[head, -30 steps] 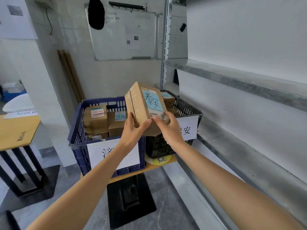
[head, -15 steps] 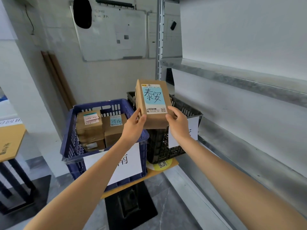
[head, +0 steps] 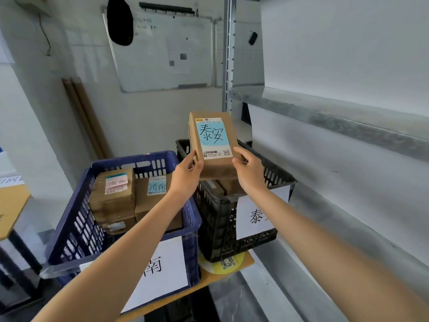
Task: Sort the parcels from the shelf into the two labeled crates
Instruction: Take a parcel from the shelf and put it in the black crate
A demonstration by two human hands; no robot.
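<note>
Held parcel: cardboard box [head: 213, 145] labelled 泰安, upright between both sets of fingers
Left hand [head: 188, 173]: fingers grip the box's lower left edge
Right hand [head: 248, 168]: fingers grip its lower right edge
Black crate [head: 278, 175]: just below the fingertips, sign begins 泰, likely the match
Done: parcels [head: 111, 201] sit in the blue crate [head: 76, 224], down-left of the fingers
Left: lowering this box; whether more wait on the shelf [head: 336, 112] cannot be told

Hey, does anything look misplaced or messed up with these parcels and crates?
Nothing stands out. The 济南 parcels sit in the blue crate, whose sign shows 南. The left hand and right hand hold the 泰安 parcel over the black crate, signed 泰.
</note>
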